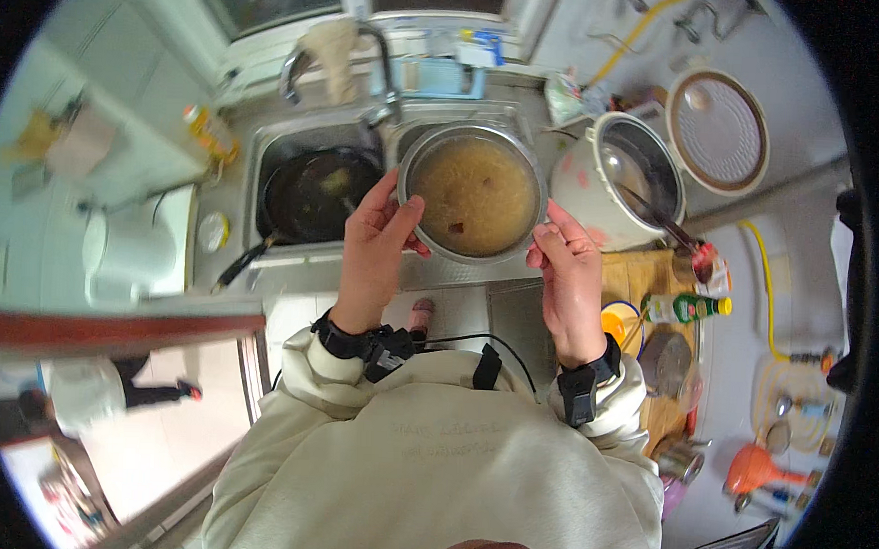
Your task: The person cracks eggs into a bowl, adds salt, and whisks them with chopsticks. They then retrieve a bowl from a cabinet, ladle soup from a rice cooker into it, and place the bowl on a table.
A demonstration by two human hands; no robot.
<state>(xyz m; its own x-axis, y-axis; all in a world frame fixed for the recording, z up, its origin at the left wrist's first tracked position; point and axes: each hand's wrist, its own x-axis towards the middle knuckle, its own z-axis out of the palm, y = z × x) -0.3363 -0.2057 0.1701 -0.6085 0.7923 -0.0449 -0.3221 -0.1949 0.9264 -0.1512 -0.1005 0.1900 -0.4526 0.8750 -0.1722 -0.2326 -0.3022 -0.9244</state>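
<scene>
A round stainless steel bowl [471, 260] is held level in front of me between both hands. Cloudy yellowish-brown liquid [479, 189] with a few dark bits fills most of it. My left hand [382, 243] grips the rim on the left, thumb on top and fingers underneath. On the opposite rim, my right hand [567, 264] pinches the edge between thumb and fingers. Left of the bowl, a dark frying pan [308, 194] sits in the steel sink basin [270, 141]. A white cooking pot [584, 189] stands uncovered to the right, with a ladle [656, 217] leaning in it.
The pot's lid [717, 132] leans against the right wall. A wooden board [621, 266] carries a green bottle [681, 308] and a bowl with orange contents [616, 324]. The pan's handle [244, 264] juts over the counter edge. A faucet [388, 69] rises behind the sink. Another person [87, 393] is beyond the doorway.
</scene>
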